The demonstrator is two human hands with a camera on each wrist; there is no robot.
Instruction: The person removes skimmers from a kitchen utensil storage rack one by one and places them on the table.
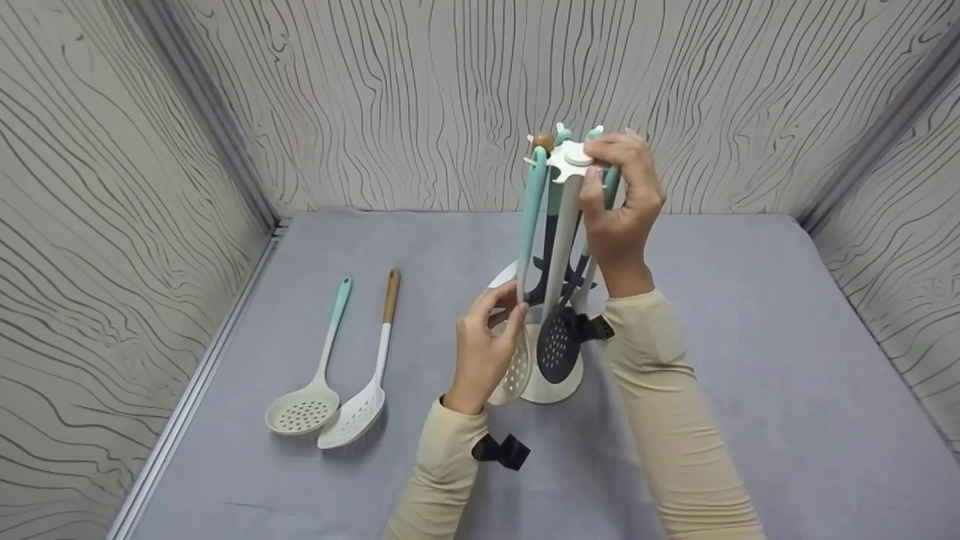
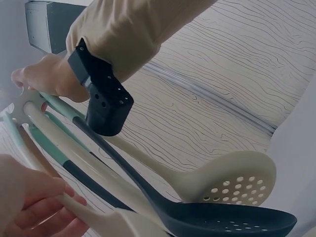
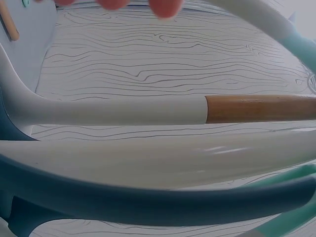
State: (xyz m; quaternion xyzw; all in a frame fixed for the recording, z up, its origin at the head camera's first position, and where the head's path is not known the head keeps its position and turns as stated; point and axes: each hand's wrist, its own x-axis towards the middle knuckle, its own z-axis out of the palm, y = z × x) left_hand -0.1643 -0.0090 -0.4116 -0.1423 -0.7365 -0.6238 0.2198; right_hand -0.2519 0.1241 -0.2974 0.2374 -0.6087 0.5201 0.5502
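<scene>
A white utensil stand [image 1: 574,159] with hooks round its top rises from a round base. My right hand [image 1: 626,199] grips the stand's top between thumb and fingers. Lower down on the left, my left hand [image 1: 486,349] pinches the neck of a cream skimmer [image 1: 532,206], whose mint handle reaches up to a hook; its holed head is partly behind that hand. A dark skimmer [image 2: 232,217] with a mint handle hangs beside the post, near another cream holed utensil [image 2: 242,177]. A wooden-handled white utensil [image 3: 148,111] hangs on the far side, partly hidden.
On the left of the grey cloth [image 1: 720,360] lie a mint-handled cream skimmer [image 1: 302,411] and a wooden-handled white slotted turner [image 1: 356,420], their heads close together. Wood-grain patterned panels [image 1: 420,90] stand behind and at both sides, with metal rails along the corners.
</scene>
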